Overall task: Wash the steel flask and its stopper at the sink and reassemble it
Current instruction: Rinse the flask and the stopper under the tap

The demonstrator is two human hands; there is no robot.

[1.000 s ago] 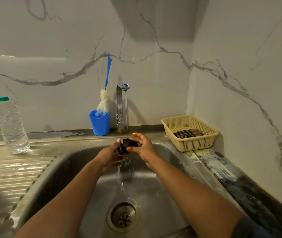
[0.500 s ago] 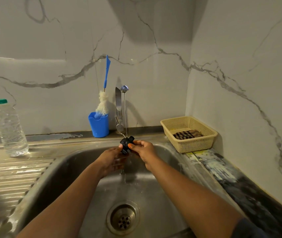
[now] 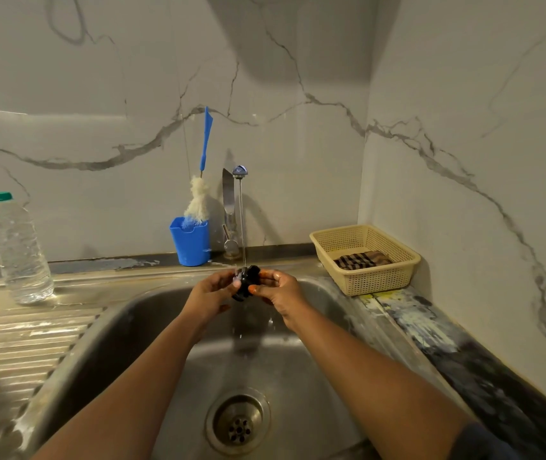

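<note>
- Now two hands are meeting over the sink (image 3: 125, 343): the left hand (image 3: 212, 293) and the right hand (image 3: 281, 290) are both pinching one stopper (image 3: 246, 281) between thumb and curled fingertips, one from each side.
- One stopper, black, glossy and knobbly, is sitting wet between the fingertips, above the back of the basin and right under the water.
- One thin stream of water (image 3: 241, 224) is falling straight from one shiny metal tap (image 3: 228, 200) onto the stopper, and drops are falling below the hands.
- One steel sink is showing a dull, brushed, rounded bowl, with one round drain (image 3: 237, 421) pierced by small holes at its bottom.
- One ribbed steel draining board (image 3: 16, 343) is lying to the left of the bowl, looking wet.
- One clear plastic bottle (image 3: 17, 250) with a green cap is standing upright at the back of that board.
- One blue plastic cup (image 3: 190, 244) is standing just left of the tap, holding one brush (image 3: 198, 200) with fluffy white bristles and a slim blue handle.
- One cream plastic basket (image 3: 378, 277), rectangular and latticed, is sitting in the right corner, holding one striped folded cloth (image 3: 361, 260).
- Two walls (image 3: 298, 127) of smooth white stone with grey veins are meeting behind the basket.
</note>
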